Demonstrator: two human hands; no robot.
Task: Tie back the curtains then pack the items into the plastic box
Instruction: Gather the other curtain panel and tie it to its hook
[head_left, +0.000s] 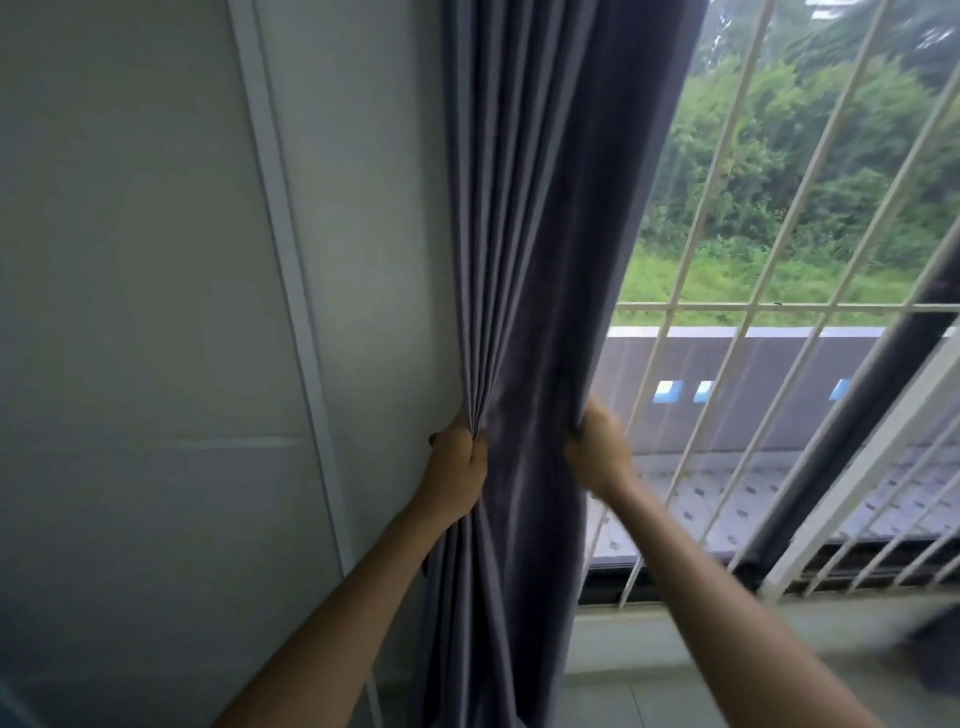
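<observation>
A dark grey curtain (540, 260) hangs bunched at the window's left side, beside the white wall. My left hand (457, 467) grips the gathered pleats at the curtain's left edge. At about the same height, my right hand (597, 447) grips the curtain's right edge; it is blurred. The cloth is squeezed into a narrow waist between both hands. No tie-back or plastic box is in view.
A white wall (156, 312) with a vertical trim strip fills the left. White window bars (727, 312) cover the glass on the right, with greenery outside. A second dark curtain (857, 441) hangs at the far right. The windowsill (675, 639) runs below.
</observation>
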